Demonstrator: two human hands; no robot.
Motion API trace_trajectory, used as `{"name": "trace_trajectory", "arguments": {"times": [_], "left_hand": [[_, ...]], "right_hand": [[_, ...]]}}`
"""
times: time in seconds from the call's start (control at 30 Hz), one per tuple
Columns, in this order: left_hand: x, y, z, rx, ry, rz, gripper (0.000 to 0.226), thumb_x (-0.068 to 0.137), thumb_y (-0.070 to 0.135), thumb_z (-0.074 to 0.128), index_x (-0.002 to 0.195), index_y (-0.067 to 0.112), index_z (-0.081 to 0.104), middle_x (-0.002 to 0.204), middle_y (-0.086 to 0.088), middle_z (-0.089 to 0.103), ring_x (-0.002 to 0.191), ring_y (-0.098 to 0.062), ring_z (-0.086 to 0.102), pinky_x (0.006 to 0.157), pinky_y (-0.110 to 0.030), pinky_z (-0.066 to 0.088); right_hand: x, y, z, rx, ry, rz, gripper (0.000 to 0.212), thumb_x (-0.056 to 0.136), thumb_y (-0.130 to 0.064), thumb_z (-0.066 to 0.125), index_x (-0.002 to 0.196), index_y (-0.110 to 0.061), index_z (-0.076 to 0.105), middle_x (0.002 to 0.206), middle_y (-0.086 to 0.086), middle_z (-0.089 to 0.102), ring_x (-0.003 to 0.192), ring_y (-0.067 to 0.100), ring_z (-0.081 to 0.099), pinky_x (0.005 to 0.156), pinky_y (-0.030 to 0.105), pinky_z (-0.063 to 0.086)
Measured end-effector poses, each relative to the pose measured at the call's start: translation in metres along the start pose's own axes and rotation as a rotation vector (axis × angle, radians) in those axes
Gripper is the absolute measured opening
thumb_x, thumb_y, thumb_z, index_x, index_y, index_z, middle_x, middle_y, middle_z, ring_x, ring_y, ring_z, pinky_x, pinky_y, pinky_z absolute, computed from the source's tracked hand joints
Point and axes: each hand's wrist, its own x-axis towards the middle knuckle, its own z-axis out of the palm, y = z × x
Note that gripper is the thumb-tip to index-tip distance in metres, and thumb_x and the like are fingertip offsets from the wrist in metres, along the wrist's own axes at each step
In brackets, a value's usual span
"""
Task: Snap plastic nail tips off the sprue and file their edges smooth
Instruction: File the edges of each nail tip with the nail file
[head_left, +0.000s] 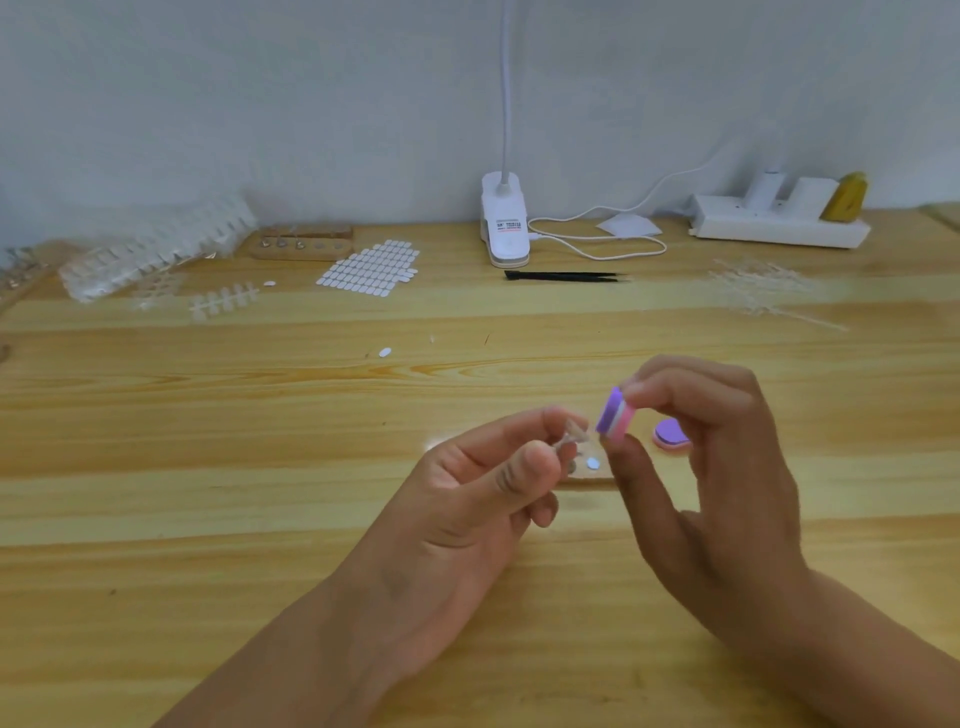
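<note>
Two hands work near the table's front: left hand (488, 488) pinches a clear nail tip (574, 434), right hand (717, 467) pinches a purple-pink file block (615, 417); pressing hard could flick the tip away.

We see open wooden table (208, 467) left of and in front of both hands, while a purple file pad (670, 434) lies just beside the right hand (717, 467), and sprues (763, 291), black tweezers (566, 276) and a clip lamp (505, 221) crowd the back edge.
</note>
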Motion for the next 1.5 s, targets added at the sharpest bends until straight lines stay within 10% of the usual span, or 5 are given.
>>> {"name": "trace_trajectory", "arguments": {"times": [0.37,0.8,1.5], "left_hand": [[0.0,-0.003,-0.001,0.087,0.16,-0.023,0.028,0.081,0.023,0.076,0.106,0.009,0.075,0.089,-0.003,0.07,0.077,-0.01,0.061,0.067,-0.021,0.049],[-0.003,-0.007,0.004,0.243,0.298,0.067,0.012,0.077,0.014,0.072,0.087,0.008,0.077,0.082,-0.012,0.074,0.071,-0.016,0.068,0.06,-0.022,0.051],[-0.004,-0.001,0.006,0.325,0.298,0.056,0.014,0.082,0.021,0.068,0.084,0.012,0.077,0.08,-0.01,0.074,0.071,-0.018,0.071,0.056,-0.021,0.049]], "right_hand": [[0.002,0.006,-0.007,-0.061,-0.004,-0.045,0.025,0.1,-0.014,0.052,0.122,-0.024,0.045,0.125,-0.031,0.042,0.117,-0.003,0.046,0.096,0.019,0.039],[0.0,0.021,-0.014,-0.206,-0.154,-0.2,0.03,0.09,0.009,0.064,0.113,-0.01,0.06,0.105,0.01,0.064,0.102,0.021,0.058,0.093,0.024,0.044],[0.001,0.015,-0.013,-0.081,-0.103,-0.099,0.016,0.101,-0.008,0.056,0.115,-0.015,0.058,0.108,0.003,0.062,0.104,0.016,0.06,0.09,0.021,0.045]]}}
